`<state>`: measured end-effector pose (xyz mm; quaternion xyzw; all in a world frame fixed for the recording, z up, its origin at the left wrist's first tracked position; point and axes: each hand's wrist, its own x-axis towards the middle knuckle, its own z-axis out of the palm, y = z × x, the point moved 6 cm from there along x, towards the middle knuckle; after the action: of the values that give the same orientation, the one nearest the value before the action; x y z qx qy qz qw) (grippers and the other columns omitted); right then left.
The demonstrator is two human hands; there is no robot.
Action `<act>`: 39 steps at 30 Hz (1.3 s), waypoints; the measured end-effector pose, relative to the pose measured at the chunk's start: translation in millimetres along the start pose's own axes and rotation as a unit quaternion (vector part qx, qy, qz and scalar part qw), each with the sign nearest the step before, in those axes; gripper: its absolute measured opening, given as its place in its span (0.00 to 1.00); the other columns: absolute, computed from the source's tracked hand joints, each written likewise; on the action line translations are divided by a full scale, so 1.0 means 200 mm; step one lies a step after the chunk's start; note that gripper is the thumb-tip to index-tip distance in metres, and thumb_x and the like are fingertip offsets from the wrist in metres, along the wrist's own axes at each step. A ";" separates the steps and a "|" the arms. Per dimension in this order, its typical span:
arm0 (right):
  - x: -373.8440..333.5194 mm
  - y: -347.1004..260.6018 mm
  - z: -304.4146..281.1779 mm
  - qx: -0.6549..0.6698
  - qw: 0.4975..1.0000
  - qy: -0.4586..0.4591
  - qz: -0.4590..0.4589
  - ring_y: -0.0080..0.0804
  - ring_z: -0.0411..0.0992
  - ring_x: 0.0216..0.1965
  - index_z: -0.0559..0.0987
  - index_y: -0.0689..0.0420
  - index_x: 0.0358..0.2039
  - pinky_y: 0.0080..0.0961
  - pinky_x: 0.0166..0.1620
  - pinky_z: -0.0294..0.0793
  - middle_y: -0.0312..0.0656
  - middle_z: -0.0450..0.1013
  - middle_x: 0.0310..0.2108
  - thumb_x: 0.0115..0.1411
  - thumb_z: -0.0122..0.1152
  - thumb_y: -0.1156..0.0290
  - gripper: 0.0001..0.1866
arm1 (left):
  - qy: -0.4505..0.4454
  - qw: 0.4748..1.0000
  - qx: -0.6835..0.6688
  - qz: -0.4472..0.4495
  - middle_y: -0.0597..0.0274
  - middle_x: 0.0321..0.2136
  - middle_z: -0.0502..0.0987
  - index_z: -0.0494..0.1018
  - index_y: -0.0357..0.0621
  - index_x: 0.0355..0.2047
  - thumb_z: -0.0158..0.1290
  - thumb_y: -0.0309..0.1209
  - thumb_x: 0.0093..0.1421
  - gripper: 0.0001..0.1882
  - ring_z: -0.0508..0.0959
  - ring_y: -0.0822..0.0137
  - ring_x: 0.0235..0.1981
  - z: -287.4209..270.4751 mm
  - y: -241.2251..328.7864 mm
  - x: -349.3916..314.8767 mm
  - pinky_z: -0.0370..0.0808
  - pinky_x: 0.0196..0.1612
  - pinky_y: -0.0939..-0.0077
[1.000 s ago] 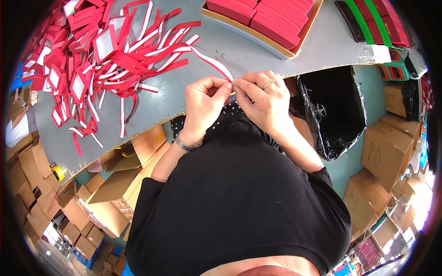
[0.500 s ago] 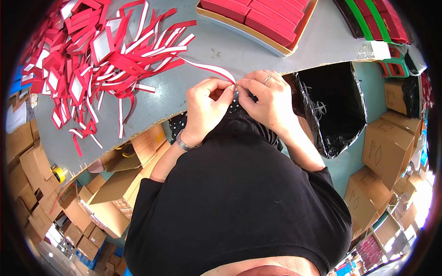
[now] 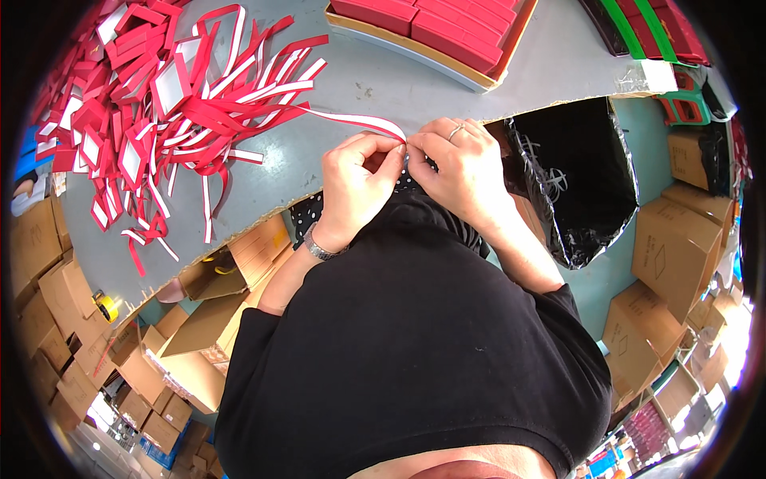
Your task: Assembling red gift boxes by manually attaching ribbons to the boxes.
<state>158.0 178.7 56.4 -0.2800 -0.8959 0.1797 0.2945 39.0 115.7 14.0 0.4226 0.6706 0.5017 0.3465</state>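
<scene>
My left hand [image 3: 359, 185] and my right hand [image 3: 460, 169] meet at the table's near edge. Both are closed in a pinch on the end of a red and white ribbon [image 3: 357, 119]. From my fingertips the ribbon runs left to a heap of red and white box pieces [image 3: 132, 96] with many ribbon tails. The very tip of the ribbon is hidden between my fingers. On my left wrist is a metal watch [image 3: 318, 244], and a ring sits on a right finger.
At the table's [image 3: 279, 164] far side stands a shallow carton [image 3: 415, 52] filled with red boxes. Right of my hands hangs a black plastic bag [image 3: 581, 184] with pale ribbon scraps inside. Brown cardboard boxes [image 3: 674, 254] stand at the right, and open cartons [image 3: 199, 331] lie below the table's left edge.
Both hands stay pinched together on the ribbon, with only slight finger movement. The whole view has shifted a little.
</scene>
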 end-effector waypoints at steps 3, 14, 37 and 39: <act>0.00 0.02 0.00 -0.008 0.999 -0.034 0.006 0.37 0.73 0.25 0.78 0.58 0.22 0.30 0.33 0.71 0.39 0.73 0.22 0.44 0.62 0.73 0.03 | -0.002 1.000 0.002 -0.007 0.59 0.22 0.77 0.75 0.32 0.25 0.56 0.20 0.52 0.02 0.77 0.74 0.21 0.01 0.00 0.00 0.73 0.24 0.82; -0.04 0.05 0.03 0.058 0.997 -0.030 0.034 0.39 0.73 0.25 0.78 0.59 0.22 0.31 0.32 0.73 0.40 0.73 0.23 0.45 0.60 0.73 0.03 | 0.010 0.997 0.055 0.057 0.57 0.22 0.77 0.76 0.34 0.26 0.56 0.19 0.49 0.03 0.78 0.68 0.20 0.02 0.02 -0.02 0.73 0.24 0.79; -0.89 1.54 -0.52 -0.161 0.850 0.007 0.501 0.44 0.75 0.31 0.79 0.56 0.24 0.35 0.35 0.74 0.47 0.76 0.26 0.45 0.57 0.65 0.09 | -0.316 0.721 -0.615 0.045 0.61 0.34 0.65 0.64 0.48 0.10 0.63 0.29 0.42 0.16 0.67 0.66 0.29 -0.13 0.45 0.09 0.72 0.26 0.74; -1.16 1.70 -0.64 -0.253 0.775 -0.007 0.579 0.46 0.76 0.34 0.80 0.55 0.25 0.38 0.37 0.75 0.49 0.76 0.30 0.45 0.57 0.64 0.10 | -0.303 0.705 -0.639 0.049 0.60 0.42 0.63 0.65 0.46 0.11 0.64 0.26 0.42 0.16 0.68 0.69 0.30 -0.19 0.47 0.10 0.74 0.27 0.75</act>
<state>527.9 323.4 -111.5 -0.8089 -0.5799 0.0846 0.0475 16.8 133.0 114.3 0.2610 0.0265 0.6714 0.6931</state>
